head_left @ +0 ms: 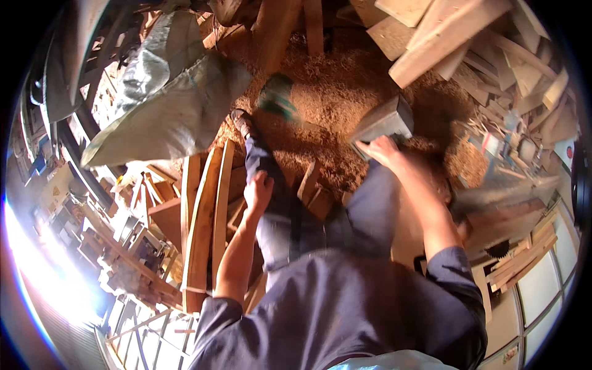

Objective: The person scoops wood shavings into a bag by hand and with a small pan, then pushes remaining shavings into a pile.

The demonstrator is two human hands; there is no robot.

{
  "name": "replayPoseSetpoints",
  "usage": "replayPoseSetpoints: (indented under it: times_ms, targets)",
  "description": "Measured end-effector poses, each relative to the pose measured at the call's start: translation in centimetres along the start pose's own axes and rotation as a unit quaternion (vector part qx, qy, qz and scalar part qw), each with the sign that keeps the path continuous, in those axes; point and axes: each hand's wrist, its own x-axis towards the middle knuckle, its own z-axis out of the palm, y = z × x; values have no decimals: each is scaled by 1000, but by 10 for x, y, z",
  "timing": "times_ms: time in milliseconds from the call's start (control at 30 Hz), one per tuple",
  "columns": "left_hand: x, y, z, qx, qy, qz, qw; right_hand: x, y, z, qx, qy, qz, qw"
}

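Observation:
My right hand [381, 150] is closed at the near end of a grey sheet-metal scoop [387, 120], a boxy, dustpan-like piece. The scoop is held over a spread of brown wood shavings [327, 92], its far end pointing away to the right. The fingers' underside is hidden, so the handle does not show. My left hand [259, 190] is curled into a loose fist beside my left leg, and nothing shows in it. A blurred green thing [277, 97] lies on the shavings ahead of my left shoe [242, 122].
At the left, a large pale woven sack [166, 108] slumps by the shavings. Long boards [203, 228] stand beside my left leg. Wood offcuts [456, 37] are piled at the far right. A wooden beam [502, 228] lies to my right.

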Motion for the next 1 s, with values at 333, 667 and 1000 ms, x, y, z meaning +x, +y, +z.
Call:
replayPoseSetpoints:
  times_ms: [333, 667, 1000]
  targets:
    - [136, 82, -188, -130, 47, 196, 971, -129, -65, -122, 205, 173, 267, 926]
    - [225, 88, -271, -5, -6, 263, 965, -139, -158, -70, 288, 183, 665, 665]
    - [329, 244, -228, 138, 119, 535, 825, 2, -267, 131, 565, 321, 731, 210]
